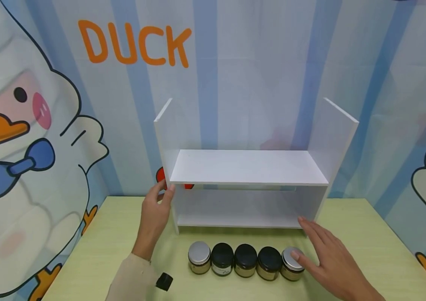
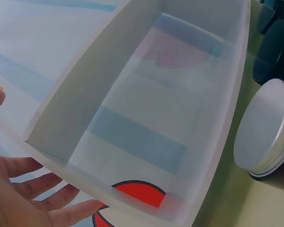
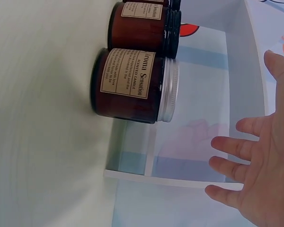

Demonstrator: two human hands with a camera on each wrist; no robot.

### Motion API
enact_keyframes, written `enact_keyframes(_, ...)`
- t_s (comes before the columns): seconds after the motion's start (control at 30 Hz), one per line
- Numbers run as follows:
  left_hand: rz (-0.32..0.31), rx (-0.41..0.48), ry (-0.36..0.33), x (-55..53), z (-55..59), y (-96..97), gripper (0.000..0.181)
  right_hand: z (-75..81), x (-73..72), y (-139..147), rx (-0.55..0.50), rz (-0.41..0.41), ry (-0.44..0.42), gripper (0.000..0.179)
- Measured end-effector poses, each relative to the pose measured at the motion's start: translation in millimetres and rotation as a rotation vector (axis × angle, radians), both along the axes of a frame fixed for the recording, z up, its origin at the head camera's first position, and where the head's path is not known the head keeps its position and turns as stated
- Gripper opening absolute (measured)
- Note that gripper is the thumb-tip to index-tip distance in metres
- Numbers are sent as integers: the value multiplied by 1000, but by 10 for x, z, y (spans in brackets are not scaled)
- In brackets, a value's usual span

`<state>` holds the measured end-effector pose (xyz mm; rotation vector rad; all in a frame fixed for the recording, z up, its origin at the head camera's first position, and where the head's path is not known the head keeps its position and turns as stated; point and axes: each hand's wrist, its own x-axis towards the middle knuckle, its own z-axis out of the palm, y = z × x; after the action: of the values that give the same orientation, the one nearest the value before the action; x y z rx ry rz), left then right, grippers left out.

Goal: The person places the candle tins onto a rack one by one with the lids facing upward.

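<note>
A white two-tier shelf [image 1: 248, 166] stands on the table, its side panels rising above the upper board. At its left side panel is my left hand [image 1: 155, 217], thumb near the front edge; in the left wrist view the hand's fingers [image 2: 47, 189] are spread along the panel's outer side. My right hand [image 1: 333, 259] is spread in front of the shelf's lower right corner, holding nothing. Its thumb overlaps the silver-lidded candle jar [image 1: 292, 264] at the row's right end. In the right wrist view, that amber jar [image 3: 128, 85] has a scented candle label.
Several candle jars stand in a row before the shelf: a silver-lidded jar [image 1: 199, 257] at left and black-lidded jars [image 1: 245, 260] between. A small black cube [image 1: 164, 281] lies by the left sleeve. A striped duck-print curtain [image 1: 250, 75] hangs behind the table [image 1: 96, 251].
</note>
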<state>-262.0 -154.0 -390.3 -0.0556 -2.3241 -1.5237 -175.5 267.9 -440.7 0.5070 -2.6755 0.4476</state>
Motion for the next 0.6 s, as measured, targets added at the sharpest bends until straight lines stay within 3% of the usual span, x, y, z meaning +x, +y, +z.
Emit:
enact_keyframes(0.2,-4,91,-84,-69,42,8,67,-39,-5,12,-6,-6,-24,76)
enact_keyframes(0.6,19,160,-147,-160,115,26,76,-79,-14,57,-10,-17,-90,74)
